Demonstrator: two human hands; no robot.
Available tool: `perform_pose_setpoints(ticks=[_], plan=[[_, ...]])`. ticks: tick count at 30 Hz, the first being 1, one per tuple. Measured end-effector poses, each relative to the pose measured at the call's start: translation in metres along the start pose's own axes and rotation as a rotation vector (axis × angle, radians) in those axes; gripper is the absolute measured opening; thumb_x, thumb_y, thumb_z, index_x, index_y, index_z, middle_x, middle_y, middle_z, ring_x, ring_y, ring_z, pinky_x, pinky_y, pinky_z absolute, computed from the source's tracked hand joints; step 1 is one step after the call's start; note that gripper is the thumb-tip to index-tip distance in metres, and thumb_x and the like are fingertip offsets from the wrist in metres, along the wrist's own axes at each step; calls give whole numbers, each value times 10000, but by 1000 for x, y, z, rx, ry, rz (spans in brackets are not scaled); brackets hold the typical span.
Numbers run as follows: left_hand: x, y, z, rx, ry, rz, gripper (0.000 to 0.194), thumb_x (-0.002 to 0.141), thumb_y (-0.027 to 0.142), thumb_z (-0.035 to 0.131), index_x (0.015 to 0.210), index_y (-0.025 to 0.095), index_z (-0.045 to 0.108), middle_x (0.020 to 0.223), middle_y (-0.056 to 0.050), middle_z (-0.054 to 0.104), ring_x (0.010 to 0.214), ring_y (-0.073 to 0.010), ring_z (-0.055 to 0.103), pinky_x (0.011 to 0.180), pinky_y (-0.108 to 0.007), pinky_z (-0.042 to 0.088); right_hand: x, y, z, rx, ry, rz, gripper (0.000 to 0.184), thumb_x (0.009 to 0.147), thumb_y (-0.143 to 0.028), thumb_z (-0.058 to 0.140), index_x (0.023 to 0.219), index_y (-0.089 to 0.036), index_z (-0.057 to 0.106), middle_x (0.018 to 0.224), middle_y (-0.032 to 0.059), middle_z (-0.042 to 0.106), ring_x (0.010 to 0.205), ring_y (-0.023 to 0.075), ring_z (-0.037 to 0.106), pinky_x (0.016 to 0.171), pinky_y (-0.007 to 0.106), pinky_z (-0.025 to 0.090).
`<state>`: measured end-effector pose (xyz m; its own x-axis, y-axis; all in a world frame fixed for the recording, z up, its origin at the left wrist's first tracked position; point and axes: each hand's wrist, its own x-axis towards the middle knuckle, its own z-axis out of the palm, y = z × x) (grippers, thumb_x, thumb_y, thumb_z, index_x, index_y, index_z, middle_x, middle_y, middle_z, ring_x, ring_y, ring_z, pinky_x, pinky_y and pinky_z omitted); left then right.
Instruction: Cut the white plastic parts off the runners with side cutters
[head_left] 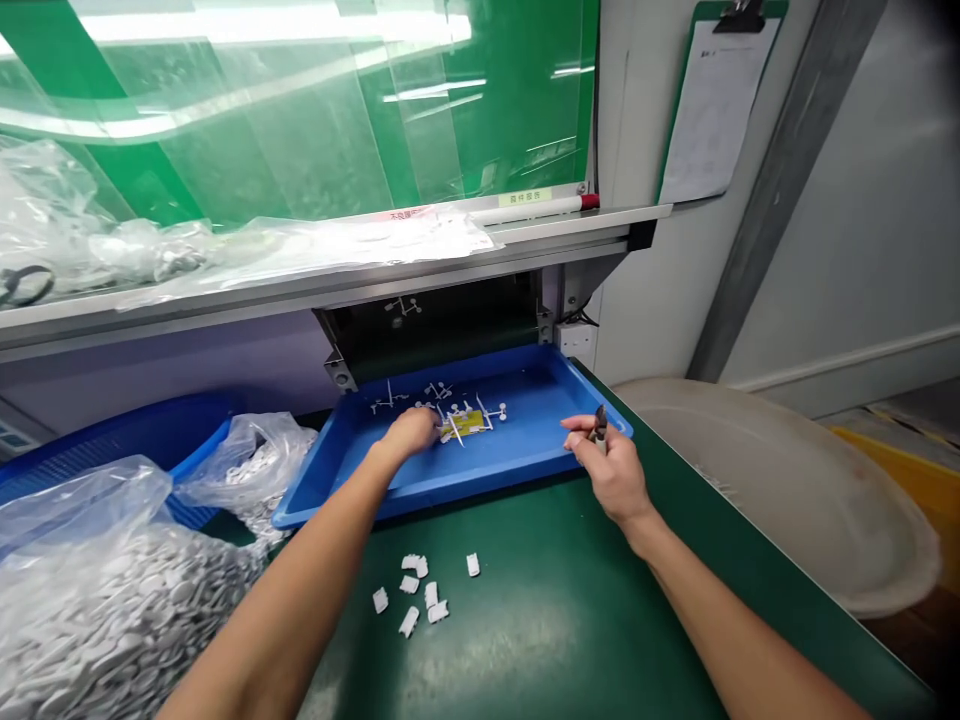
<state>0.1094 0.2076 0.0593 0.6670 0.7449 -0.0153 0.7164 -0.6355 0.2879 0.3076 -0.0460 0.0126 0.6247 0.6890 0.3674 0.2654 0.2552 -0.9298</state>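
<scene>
My left hand (412,432) reaches into a blue tray (517,462), its fingers closed among thin white plastic sprues (491,412) with small parts on them. Its fingertips are partly hidden, so what they pinch does not show clearly. Under the sprues lies a yellow label (471,424) on the tray floor. Over the tray's right front corner, my right hand (616,475) is wrapped round a small pair of nippers (601,424), dark jaws upward. Several small white plastic pieces (409,584) lie loose on the green table in front of the tray.
At left, clear bags (142,590) of white parts stand beside a blue basket (127,430). Behind the tray, a dark chute (442,325) holds another sprue. A metal shelf (555,232) with plastic bags crosses above. A large whitish tub (810,480) stands right of the table edge.
</scene>
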Motion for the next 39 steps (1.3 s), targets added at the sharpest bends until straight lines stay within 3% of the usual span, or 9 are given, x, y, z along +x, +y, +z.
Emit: perform_pose_setpoints(ticks=[3,6,9,11,16,22,28,33,39], plan=[[-9,1,-14,-257,-102,-15,247,858,340,626,831,106,699,763,-98,685,708,-207,660,667,-331,556,-3,-5,2,-33,-34,-6,261,855,-354,550,1031,-179,632,810,36,632,762,180,597,700,288,467],[-39,13,-18,-502,-127,19,352,890,403,547,987,96,690,867,-129,701,707,-189,662,659,-322,566,-11,-12,10,-84,-123,-11,249,857,-341,552,1033,-186,634,808,22,630,705,157,583,665,263,463],[-87,38,-5,-726,-84,55,443,921,464,484,1138,110,638,920,-124,685,704,-161,641,661,-309,561,-25,-21,23,-101,-256,-52,300,871,-302,542,1148,-204,601,815,1,624,690,135,573,684,244,467],[-121,56,8,-874,-89,81,428,901,456,539,1175,142,637,876,-88,681,668,-151,622,647,-304,555,-37,-26,33,-80,-329,-85,373,881,-277,527,1250,-219,546,841,-5,626,723,132,583,725,241,475],[-175,68,36,-745,14,145,312,893,368,575,1143,215,680,891,-51,696,703,-169,642,672,-296,557,-60,-32,47,-106,-508,-209,280,868,-226,520,1131,-217,616,915,20,642,809,148,599,769,254,480],[-193,49,55,-903,162,74,258,924,352,536,1121,224,643,1012,-43,715,892,-203,682,765,-294,569,-67,-27,50,-307,-595,-351,175,814,-147,501,945,-210,597,980,51,636,891,184,582,806,299,461],[-201,50,62,-749,175,144,216,946,326,507,1095,240,638,970,0,708,840,-165,673,772,-251,529,-70,-14,54,-784,-621,-372,59,790,-166,513,819,-201,553,804,29,592,776,194,531,748,318,395],[-203,50,67,-666,237,250,287,952,310,506,1212,264,620,1120,-8,696,974,-175,660,866,-256,502,-73,-9,55,-850,-655,-408,48,785,-172,503,807,-204,531,808,32,585,772,194,516,701,301,365],[-207,53,69,-637,258,272,256,967,303,476,1147,257,652,1031,-7,717,895,-161,668,796,-239,508,-75,-7,56,-836,-655,-422,35,781,-173,501,777,-207,509,801,30,583,754,190,501,673,297,347]])
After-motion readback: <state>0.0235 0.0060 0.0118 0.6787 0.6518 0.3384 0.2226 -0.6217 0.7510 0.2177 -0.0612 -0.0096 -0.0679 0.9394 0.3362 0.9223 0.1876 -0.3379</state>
